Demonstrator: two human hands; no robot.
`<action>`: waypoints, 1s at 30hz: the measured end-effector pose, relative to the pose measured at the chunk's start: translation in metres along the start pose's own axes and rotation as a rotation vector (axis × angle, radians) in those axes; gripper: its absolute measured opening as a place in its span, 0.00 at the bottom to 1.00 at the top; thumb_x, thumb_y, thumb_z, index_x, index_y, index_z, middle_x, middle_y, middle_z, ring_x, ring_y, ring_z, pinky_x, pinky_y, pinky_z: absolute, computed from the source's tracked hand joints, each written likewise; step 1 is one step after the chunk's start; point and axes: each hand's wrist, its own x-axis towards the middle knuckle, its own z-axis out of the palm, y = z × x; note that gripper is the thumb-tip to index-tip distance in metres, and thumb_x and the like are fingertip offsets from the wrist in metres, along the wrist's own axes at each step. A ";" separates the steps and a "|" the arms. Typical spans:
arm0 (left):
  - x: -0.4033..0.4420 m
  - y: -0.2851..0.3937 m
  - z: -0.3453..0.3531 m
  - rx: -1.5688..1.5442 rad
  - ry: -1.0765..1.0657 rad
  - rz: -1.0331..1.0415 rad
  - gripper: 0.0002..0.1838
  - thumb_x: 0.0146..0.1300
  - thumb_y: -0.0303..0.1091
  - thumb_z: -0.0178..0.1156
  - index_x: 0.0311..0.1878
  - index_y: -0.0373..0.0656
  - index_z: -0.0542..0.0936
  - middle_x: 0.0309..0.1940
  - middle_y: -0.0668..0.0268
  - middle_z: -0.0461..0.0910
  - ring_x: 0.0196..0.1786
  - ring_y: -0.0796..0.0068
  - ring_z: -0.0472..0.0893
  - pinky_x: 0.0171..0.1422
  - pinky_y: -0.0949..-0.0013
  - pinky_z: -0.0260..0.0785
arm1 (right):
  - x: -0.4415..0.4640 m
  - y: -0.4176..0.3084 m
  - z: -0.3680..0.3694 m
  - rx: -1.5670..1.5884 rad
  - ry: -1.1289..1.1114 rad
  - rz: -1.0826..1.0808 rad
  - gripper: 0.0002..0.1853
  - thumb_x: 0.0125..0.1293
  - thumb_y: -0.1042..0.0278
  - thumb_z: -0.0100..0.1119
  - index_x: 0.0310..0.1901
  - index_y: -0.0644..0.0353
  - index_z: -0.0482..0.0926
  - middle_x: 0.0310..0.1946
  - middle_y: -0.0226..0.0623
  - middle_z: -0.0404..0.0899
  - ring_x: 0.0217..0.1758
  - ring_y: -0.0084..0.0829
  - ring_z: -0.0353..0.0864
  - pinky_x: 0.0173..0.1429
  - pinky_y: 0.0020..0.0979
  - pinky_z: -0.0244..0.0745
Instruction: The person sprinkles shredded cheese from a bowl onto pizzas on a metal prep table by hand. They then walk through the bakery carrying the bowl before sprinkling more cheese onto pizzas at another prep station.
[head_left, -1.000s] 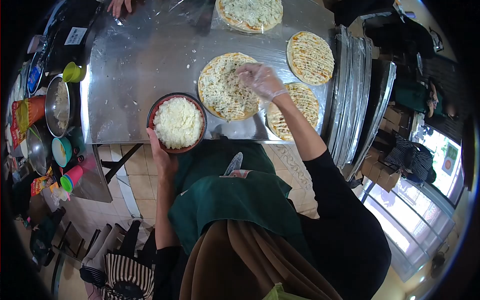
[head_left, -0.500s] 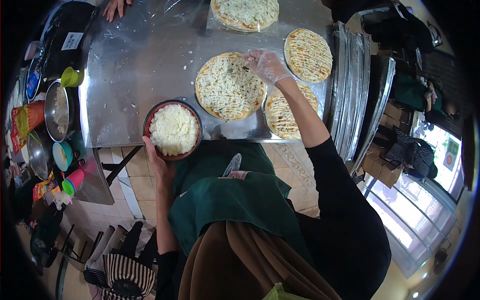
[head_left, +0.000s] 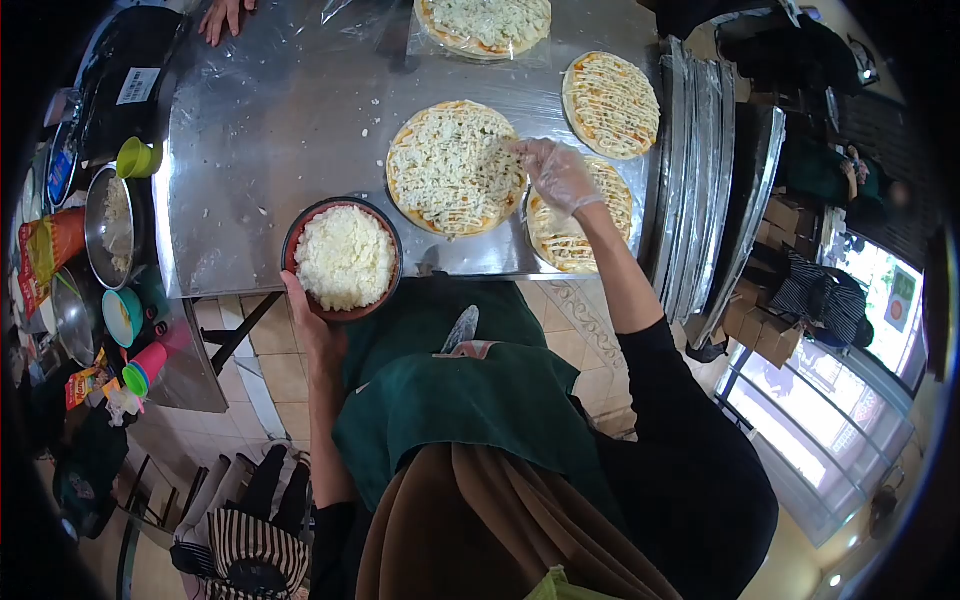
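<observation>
My left hand (head_left: 312, 325) is wrapped round the side of a dark bowl with a reddish inside (head_left: 398, 262), heaped with white grated cheese (head_left: 346, 257). The bowl is held at the table's front edge. My right hand (head_left: 560, 172), in a clear plastic glove, is at the right edge of a pizza (head_left: 450, 170) strewn with white shreds and streaked with sauce. Its fingers are drawn together; whatever they hold is hidden. Partly under that hand lies a second pizza (head_left: 605, 215) with white sauce lines, and a similar pizza (head_left: 611, 105) lies behind it.
A wrapped pizza (head_left: 485, 25) lies at the far side of the metal table (head_left: 250, 150). Another person's hand (head_left: 226, 18) rests at the far left. Stacked trays (head_left: 690, 180) stand on the right. A metal bowl (head_left: 95, 225) and a green cup (head_left: 136, 158) are on the left.
My right hand has moved right and nearer to me, from over the pizza's upper right to its right edge. My left hand keeps hold of the bowl in nearly the same place.
</observation>
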 end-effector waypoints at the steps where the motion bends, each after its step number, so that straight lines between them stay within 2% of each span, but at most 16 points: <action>1: -0.001 0.000 0.001 0.005 -0.002 0.003 0.34 0.72 0.58 0.39 0.69 0.40 0.60 0.65 0.59 0.66 0.66 0.64 0.67 0.70 0.60 0.59 | -0.005 0.000 0.003 0.029 0.026 0.017 0.09 0.63 0.67 0.52 0.40 0.55 0.82 0.34 0.45 0.82 0.37 0.42 0.81 0.42 0.37 0.75; 4: -0.002 0.002 0.004 0.022 0.006 -0.001 0.34 0.72 0.59 0.39 0.69 0.40 0.59 0.66 0.59 0.65 0.66 0.64 0.67 0.70 0.60 0.59 | -0.018 -0.006 0.014 0.087 0.043 0.079 0.10 0.62 0.70 0.51 0.41 0.54 0.81 0.36 0.43 0.82 0.38 0.41 0.82 0.43 0.37 0.77; 7: -0.002 0.001 0.003 0.022 -0.004 -0.007 0.34 0.72 0.58 0.39 0.69 0.40 0.59 0.66 0.59 0.65 0.67 0.64 0.67 0.70 0.60 0.59 | -0.026 -0.017 0.023 -0.023 0.041 -0.184 0.09 0.65 0.69 0.54 0.43 0.58 0.82 0.37 0.43 0.82 0.38 0.42 0.81 0.45 0.38 0.76; 8: -0.002 0.001 0.003 0.019 -0.011 -0.008 0.34 0.72 0.58 0.39 0.69 0.40 0.59 0.66 0.59 0.65 0.67 0.64 0.67 0.70 0.60 0.59 | -0.029 -0.023 0.025 -0.137 0.036 -0.258 0.08 0.65 0.71 0.52 0.42 0.60 0.80 0.36 0.43 0.82 0.40 0.42 0.81 0.46 0.38 0.77; 11: -0.005 0.001 0.006 0.028 -0.002 -0.001 0.34 0.72 0.58 0.38 0.69 0.40 0.59 0.66 0.59 0.65 0.67 0.64 0.67 0.70 0.60 0.59 | -0.036 -0.028 0.053 -0.099 0.052 -0.300 0.08 0.66 0.71 0.49 0.41 0.60 0.79 0.37 0.43 0.81 0.42 0.43 0.81 0.47 0.39 0.76; 12: -0.005 0.001 0.006 0.025 -0.002 -0.005 0.34 0.72 0.58 0.38 0.69 0.39 0.59 0.66 0.59 0.65 0.66 0.64 0.67 0.70 0.60 0.59 | -0.038 -0.037 0.052 0.025 0.024 -0.274 0.10 0.66 0.71 0.48 0.42 0.59 0.80 0.38 0.43 0.81 0.43 0.43 0.80 0.49 0.40 0.76; 15: -0.007 0.000 0.007 0.012 -0.003 -0.015 0.34 0.73 0.57 0.37 0.69 0.39 0.59 0.66 0.59 0.65 0.66 0.64 0.68 0.70 0.61 0.60 | -0.042 -0.058 0.053 -0.172 -0.066 -0.264 0.11 0.66 0.71 0.48 0.43 0.58 0.80 0.38 0.44 0.80 0.44 0.43 0.80 0.50 0.39 0.76; 19: -0.010 -0.001 0.009 0.012 0.001 -0.006 0.34 0.73 0.58 0.37 0.69 0.38 0.59 0.65 0.58 0.66 0.66 0.64 0.68 0.70 0.61 0.60 | -0.042 -0.043 0.070 -0.129 -0.034 -0.363 0.11 0.65 0.71 0.50 0.43 0.58 0.81 0.39 0.43 0.80 0.44 0.42 0.80 0.51 0.38 0.76; 22: -0.013 -0.001 0.013 0.011 0.021 -0.015 0.35 0.72 0.58 0.37 0.69 0.38 0.59 0.65 0.58 0.66 0.66 0.64 0.68 0.70 0.61 0.60 | -0.039 -0.036 0.078 -0.247 -0.024 -0.461 0.11 0.64 0.72 0.50 0.44 0.58 0.81 0.40 0.43 0.80 0.44 0.41 0.80 0.50 0.37 0.76; 25: -0.014 -0.003 0.010 0.004 0.022 -0.008 0.35 0.72 0.59 0.38 0.69 0.38 0.59 0.65 0.58 0.66 0.66 0.64 0.68 0.70 0.60 0.60 | -0.026 -0.045 0.057 -0.175 -0.078 -0.365 0.12 0.63 0.73 0.49 0.44 0.56 0.81 0.39 0.42 0.80 0.43 0.40 0.80 0.50 0.37 0.76; 28: -0.016 -0.003 0.011 0.004 0.011 -0.007 0.35 0.72 0.59 0.39 0.68 0.38 0.60 0.65 0.58 0.66 0.66 0.64 0.68 0.70 0.60 0.60 | -0.003 -0.050 0.023 0.031 -0.116 -0.141 0.12 0.63 0.73 0.49 0.45 0.54 0.80 0.39 0.41 0.80 0.42 0.41 0.80 0.50 0.37 0.76; 30: -0.018 -0.004 0.010 -0.004 0.002 -0.013 0.35 0.72 0.59 0.39 0.68 0.38 0.60 0.65 0.58 0.66 0.66 0.64 0.68 0.70 0.60 0.60 | 0.020 -0.037 0.018 0.032 -0.125 -0.068 0.12 0.63 0.72 0.50 0.46 0.53 0.80 0.38 0.41 0.81 0.41 0.41 0.80 0.50 0.37 0.75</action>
